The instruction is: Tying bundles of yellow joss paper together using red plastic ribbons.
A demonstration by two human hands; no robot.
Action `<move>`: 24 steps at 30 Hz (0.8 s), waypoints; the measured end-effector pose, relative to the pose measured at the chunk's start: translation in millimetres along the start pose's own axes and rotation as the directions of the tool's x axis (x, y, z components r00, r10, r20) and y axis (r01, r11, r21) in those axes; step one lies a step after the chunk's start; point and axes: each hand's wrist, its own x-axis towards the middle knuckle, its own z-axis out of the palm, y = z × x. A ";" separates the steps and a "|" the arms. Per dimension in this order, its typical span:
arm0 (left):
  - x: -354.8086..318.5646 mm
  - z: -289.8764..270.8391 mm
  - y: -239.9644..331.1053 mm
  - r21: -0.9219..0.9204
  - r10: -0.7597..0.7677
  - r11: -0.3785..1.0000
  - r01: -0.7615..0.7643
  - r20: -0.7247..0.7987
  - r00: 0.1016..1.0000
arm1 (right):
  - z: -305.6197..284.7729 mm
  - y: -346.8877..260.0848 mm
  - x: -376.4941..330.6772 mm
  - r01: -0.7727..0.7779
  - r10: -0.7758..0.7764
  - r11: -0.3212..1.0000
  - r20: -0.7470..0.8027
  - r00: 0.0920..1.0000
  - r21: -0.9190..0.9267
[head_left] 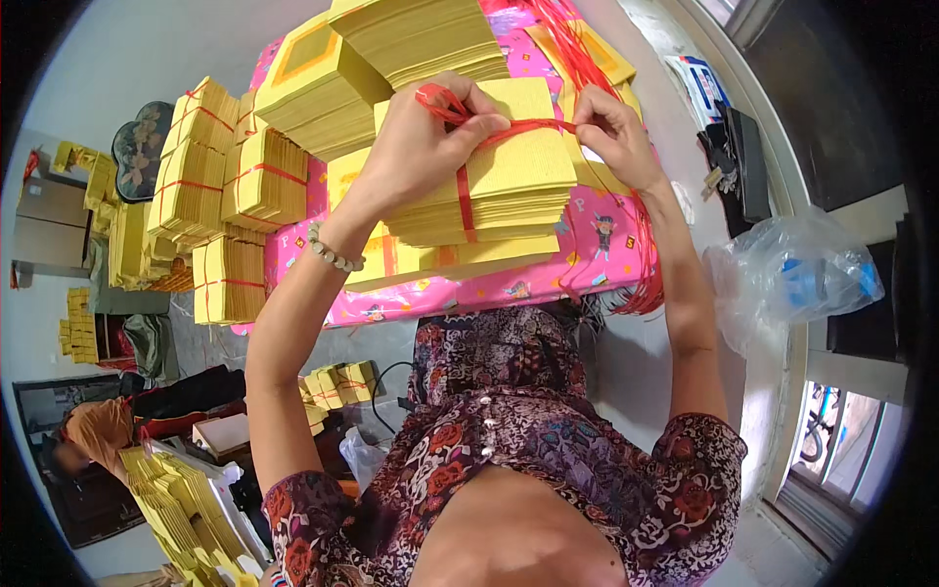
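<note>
Head: left hand and right hand clamp red ribbon over yellow stack; bag holds something blue.

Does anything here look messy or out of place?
Only mildly: loose red strands hang in a tangle at the near right corner of the pink table cover, untidy compared with the tied yellow bundles at left. No spill or damage stands out.
</note>
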 end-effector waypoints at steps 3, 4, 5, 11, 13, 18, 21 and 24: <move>3.0 1.1 0.6 -0.066 -0.026 0.997 0.026 0.001 1.000 | 3.4 13.4 -8.6 -0.037 0.036 0.992 0.011 0.999 0.118; 3.5 -1.4 1.8 -0.111 -0.060 0.992 0.062 0.020 0.998 | 5.0 10.2 -14.1 -0.100 0.100 0.976 0.011 0.995 0.193; 4.3 -3.7 2.7 -0.153 -0.093 0.983 0.098 0.040 0.995 | 7.0 6.2 -19.7 -0.161 0.162 0.950 0.016 0.987 0.266; 4.6 -9.5 12.5 -0.356 -0.222 0.906 0.230 0.064 0.973 | 28.6 -7.5 -72.3 -0.324 0.321 0.884 0.068 0.945 0.336; 6.7 -7.6 14.9 -0.399 -0.200 0.893 0.208 0.061 0.978 | 16.1 -11.6 -81.6 -0.242 0.233 0.935 0.065 0.970 0.257; 15.9 -2.0 18.6 -0.480 -0.093 0.870 0.111 0.060 0.994 | -26.8 -35.5 -67.9 -0.490 0.435 0.838 0.250 0.865 0.238; 20.7 -1.3 12.4 -0.432 0.017 0.901 0.042 0.132 0.991 | -35.1 -59.3 -36.0 -0.323 0.346 0.879 -0.002 0.938 0.350; 19.9 -0.2 13.6 -0.427 -0.100 0.887 0.173 0.188 0.977 | -29.3 -94.5 1.2 -0.223 0.235 0.958 -0.052 0.971 0.182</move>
